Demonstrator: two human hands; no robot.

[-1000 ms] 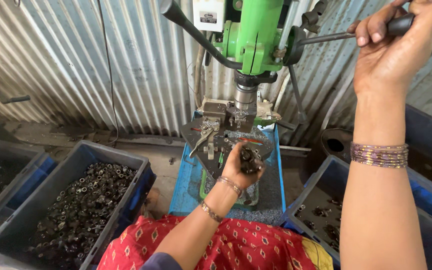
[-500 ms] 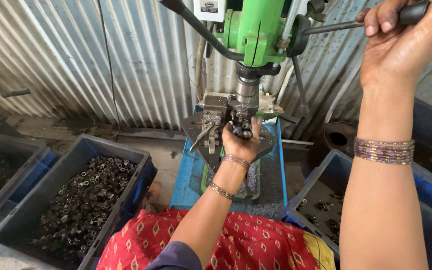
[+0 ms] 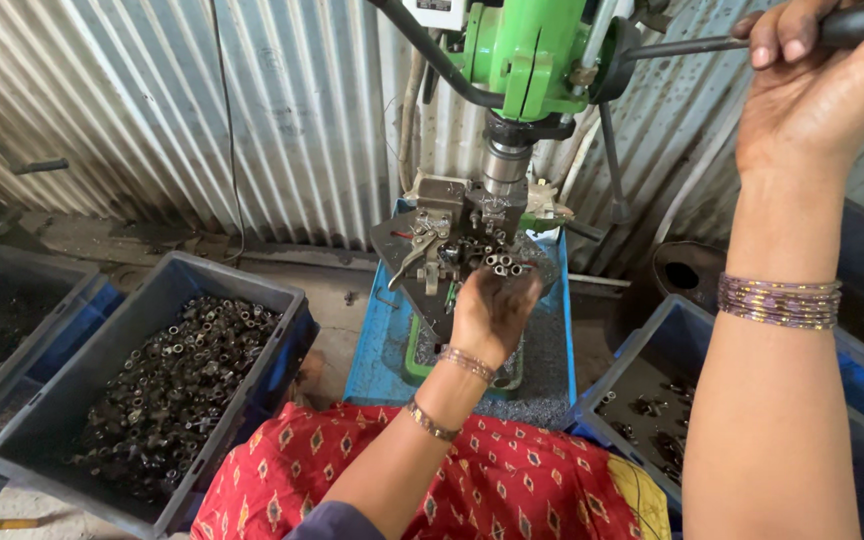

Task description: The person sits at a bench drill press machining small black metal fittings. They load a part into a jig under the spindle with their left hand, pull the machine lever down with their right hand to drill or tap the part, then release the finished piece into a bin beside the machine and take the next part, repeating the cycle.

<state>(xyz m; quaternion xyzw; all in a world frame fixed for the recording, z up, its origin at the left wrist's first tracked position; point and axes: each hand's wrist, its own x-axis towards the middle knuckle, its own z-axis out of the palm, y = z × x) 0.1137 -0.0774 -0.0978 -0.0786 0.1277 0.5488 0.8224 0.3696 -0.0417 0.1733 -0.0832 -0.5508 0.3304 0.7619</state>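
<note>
The left hand cups a cluster of small metal tubes, their open ends facing up towards the camera, held at the clamp fixture under the green drill press. The spindle runs vertically. The right hand grips the feed handle, which lies roughly level; its tip is cut off. The fingers of the left hand are hidden. A grey crate of metal parts sits to the left.
</note>
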